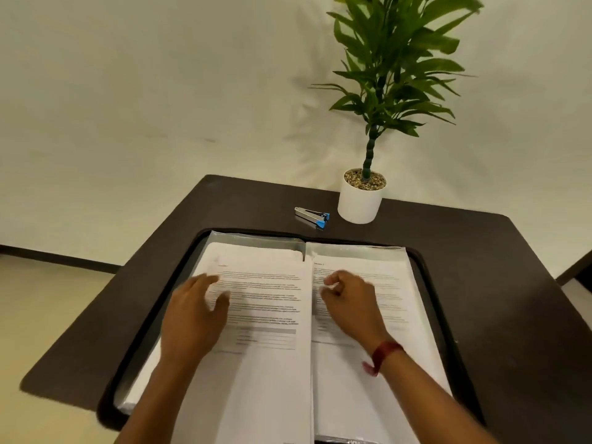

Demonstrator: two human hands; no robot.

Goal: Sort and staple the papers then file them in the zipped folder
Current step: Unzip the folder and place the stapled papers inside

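A black zipped folder lies wide open on the dark table, with clear sleeves inside. Two stacks of printed white papers fill it: the left stack and the right stack, meeting at the spine. My left hand rests flat on the left stack's left side, fingers spread and slightly blurred. My right hand sits on the right stack near the spine, its fingers curled and pinched at the top sheet's inner edge. A silver stapler with blue ends lies on the table beyond the folder, untouched.
A white pot with a tall green plant stands at the table's back right, just right of the stapler. The dark table ends close on the left and right. A red band circles my right wrist.
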